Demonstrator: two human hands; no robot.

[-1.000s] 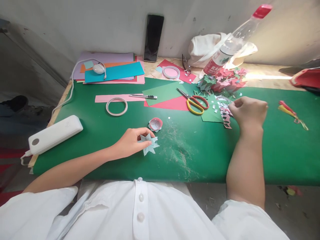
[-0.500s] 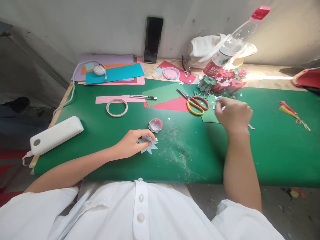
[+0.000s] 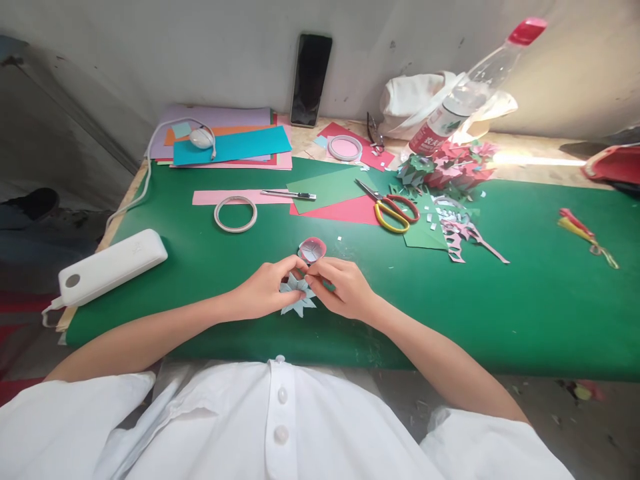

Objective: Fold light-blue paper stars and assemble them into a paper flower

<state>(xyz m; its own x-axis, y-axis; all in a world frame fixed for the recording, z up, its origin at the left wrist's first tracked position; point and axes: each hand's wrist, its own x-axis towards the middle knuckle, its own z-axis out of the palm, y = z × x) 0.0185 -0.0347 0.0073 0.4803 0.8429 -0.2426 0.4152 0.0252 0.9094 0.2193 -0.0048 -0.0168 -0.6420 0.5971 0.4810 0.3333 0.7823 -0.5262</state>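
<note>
A light-blue paper flower with pointed petals sits low over the front of the green mat, gripped by my left hand between thumb and fingers. My right hand is at the flower's upper right edge, its thumb and index finger pinched together beside my left fingertips. Whatever is in that pinch is too small to make out. Just beyond my fingers stands a small pink-and-white paper cup-shaped flower.
Scissors, a craft knife and a tape roll lie on the green mat. Pink paper scraps are at right. A power bank is on the left, a tilted bottle and a phone at the back.
My right hand has come from the paper scraps at the right to the blue flower, uncovering the scraps. My left hand keeps the flower, now turned with its petals more toward me.
</note>
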